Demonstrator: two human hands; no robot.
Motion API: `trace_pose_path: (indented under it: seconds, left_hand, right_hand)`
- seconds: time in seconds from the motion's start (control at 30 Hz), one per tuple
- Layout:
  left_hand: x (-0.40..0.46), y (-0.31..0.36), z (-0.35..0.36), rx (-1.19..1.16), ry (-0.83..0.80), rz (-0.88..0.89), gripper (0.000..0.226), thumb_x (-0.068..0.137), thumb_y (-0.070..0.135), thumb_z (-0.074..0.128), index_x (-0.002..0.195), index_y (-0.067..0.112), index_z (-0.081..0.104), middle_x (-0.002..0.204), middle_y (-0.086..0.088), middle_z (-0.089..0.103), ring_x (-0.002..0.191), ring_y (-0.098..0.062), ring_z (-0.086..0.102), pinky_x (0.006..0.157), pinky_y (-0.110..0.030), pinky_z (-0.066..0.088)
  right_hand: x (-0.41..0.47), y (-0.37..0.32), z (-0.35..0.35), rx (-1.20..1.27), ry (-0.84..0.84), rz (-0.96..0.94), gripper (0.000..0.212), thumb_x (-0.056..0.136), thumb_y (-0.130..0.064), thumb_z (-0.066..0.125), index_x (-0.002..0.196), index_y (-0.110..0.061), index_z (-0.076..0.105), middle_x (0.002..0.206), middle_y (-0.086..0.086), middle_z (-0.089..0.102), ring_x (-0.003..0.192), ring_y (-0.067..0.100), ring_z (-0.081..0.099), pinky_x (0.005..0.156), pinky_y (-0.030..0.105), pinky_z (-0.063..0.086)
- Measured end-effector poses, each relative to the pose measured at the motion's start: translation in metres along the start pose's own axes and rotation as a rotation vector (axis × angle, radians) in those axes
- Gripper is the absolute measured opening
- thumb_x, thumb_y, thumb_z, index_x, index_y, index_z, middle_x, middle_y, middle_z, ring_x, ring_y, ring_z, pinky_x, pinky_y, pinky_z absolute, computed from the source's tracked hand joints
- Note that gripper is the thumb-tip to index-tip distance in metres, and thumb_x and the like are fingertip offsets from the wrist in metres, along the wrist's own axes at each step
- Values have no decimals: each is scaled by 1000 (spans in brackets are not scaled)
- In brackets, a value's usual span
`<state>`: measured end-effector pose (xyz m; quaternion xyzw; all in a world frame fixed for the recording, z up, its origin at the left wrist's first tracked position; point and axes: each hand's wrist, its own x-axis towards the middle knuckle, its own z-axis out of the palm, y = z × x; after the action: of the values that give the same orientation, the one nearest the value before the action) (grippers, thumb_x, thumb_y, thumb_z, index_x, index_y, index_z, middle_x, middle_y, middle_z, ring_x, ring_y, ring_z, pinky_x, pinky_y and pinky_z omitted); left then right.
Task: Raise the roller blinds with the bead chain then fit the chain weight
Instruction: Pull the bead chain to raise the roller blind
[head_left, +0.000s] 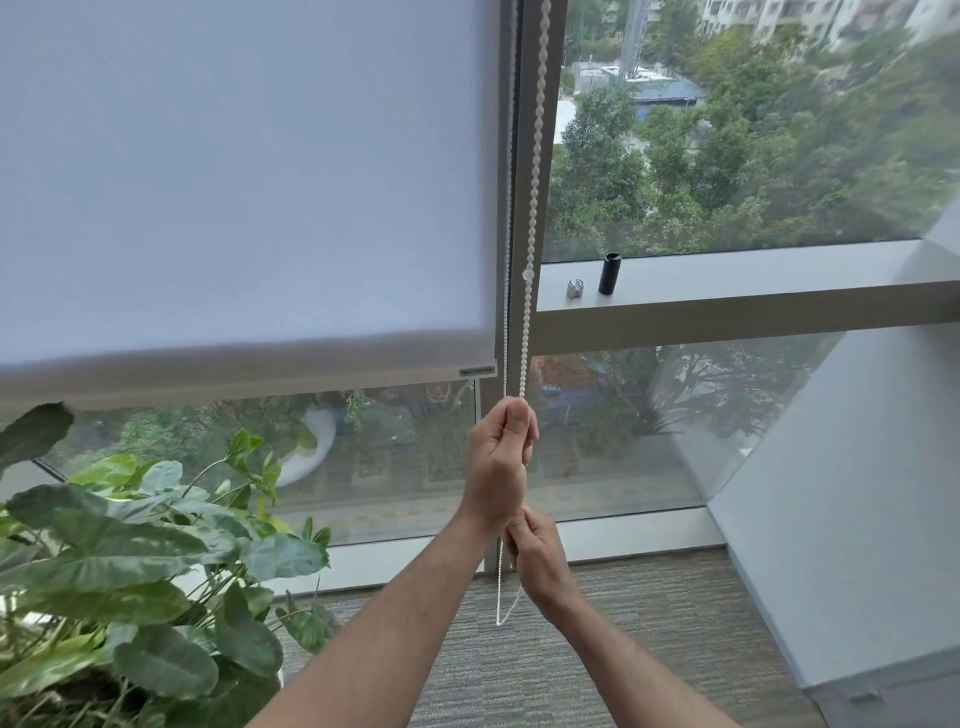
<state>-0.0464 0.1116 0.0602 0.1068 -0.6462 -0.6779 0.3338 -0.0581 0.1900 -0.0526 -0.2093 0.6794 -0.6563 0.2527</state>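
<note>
Two bare hands work one white bead chain (535, 171) that hangs in a loop beside the grey window post (527, 208). The left hand (497, 462) is the higher of the two, its grip pinched together on the front strand just below the blind's lower edge, thumb pressed over the beads. The right hand (537, 558) sits directly under it, touching the left wrist, its grip closed around the same strand lower down. Two strands of the chain run up along the post, and the bottom of the loop dangles free above the carpet (623, 649), beside the right wrist. One clear connector bead (528, 274) shows on the front strand. One roller blind (244, 197), pale and translucent, covers the left pane, with its bottom bar (249, 375) level with the window's horizontal rail. On the ledge (727, 275) to the right stand two small parts, well apart from both hands: one black cylinder (609, 273), upright, and one short silvery piece (575, 288) just beside it. One large leafy plant (130, 561) fills the lower left corner.
</note>
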Motion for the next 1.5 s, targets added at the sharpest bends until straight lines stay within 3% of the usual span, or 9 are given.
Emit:
trace_pose_path:
  seconds: [0.17, 0.27, 0.37, 0.47, 0.6, 0.77, 1.03, 1.23, 1.5]
  left_hand:
    - [1, -14, -14, 88, 95, -9, 40, 102, 28, 41, 62, 24, 47, 49, 10, 38, 46, -4, 32, 45, -15, 28]
    - [-1, -25, -22, 114, 97, -42, 39, 101, 30, 41, 62, 23, 47, 51, 9, 38, 47, -6, 33, 46, -18, 29]
    - [-7, -39, -24, 110, 70, -85, 40, 100, 33, 42, 61, 28, 52, 50, 11, 44, 47, -3, 37, 49, -18, 32]
    - [-15, -53, -23, 93, 38, -116, 38, 99, 32, 42, 66, 32, 60, 54, 16, 50, 48, 1, 39, 50, -16, 34]
    - [-22, -70, -23, 40, 78, -161, 30, 98, 28, 43, 76, 17, 59, 65, 0, 48, 62, -17, 39, 58, -34, 32]
    - [-26, -70, -22, 25, 52, -178, 33, 99, 18, 42, 67, 13, 44, 47, 12, 38, 46, 1, 28, 47, -13, 27]
    - [-32, -69, -22, 26, 39, -201, 35, 100, 13, 43, 64, 16, 45, 46, 11, 38, 45, -2, 29, 47, -15, 27]
    - [-47, -84, -26, 131, 5, -215, 36, 98, 26, 46, 62, 24, 48, 50, 12, 38, 51, -6, 30, 52, -27, 26]
    - [-44, -73, -49, 138, -76, -190, 35, 86, 37, 52, 53, 29, 57, 46, 11, 46, 47, -6, 41, 51, -26, 34]
  right_hand:
    - [0, -1, -6, 33, -125, 76, 48, 100, -47, 42, 61, -27, 62, 56, 11, 41, 52, 15, 36, 49, 25, 29]
    - [12, -10, -13, -12, -128, 87, 54, 98, -52, 36, 93, -12, 72, 88, 22, 69, 81, 28, 63, 77, 41, 49]
    - [27, -32, -15, 17, -63, 37, 59, 98, -51, 31, 113, -9, 71, 109, 21, 71, 107, 35, 65, 96, 50, 49]
    - [38, -64, -10, 92, -6, -71, 55, 100, -50, 33, 108, -14, 73, 103, 14, 75, 99, 28, 70, 86, 39, 55]
    - [45, -106, 0, 219, -64, -203, 51, 99, -52, 39, 107, -13, 72, 88, 13, 68, 79, 26, 62, 75, 37, 52]
    - [47, -136, 12, 234, -74, -367, 41, 104, -36, 34, 107, -11, 67, 67, 1, 43, 55, 9, 35, 48, 24, 28]
    - [45, -146, 20, 208, 8, -373, 47, 102, -41, 36, 60, -28, 51, 53, -13, 38, 47, 7, 29, 44, 20, 25]
    - [43, -124, 14, 168, 60, -335, 53, 101, -39, 39, 58, -9, 41, 51, -3, 34, 46, 10, 27, 43, 23, 23]
    - [31, -116, 22, 211, 69, -310, 50, 100, -39, 41, 52, -27, 42, 47, -12, 34, 42, 5, 26, 39, 22, 21]
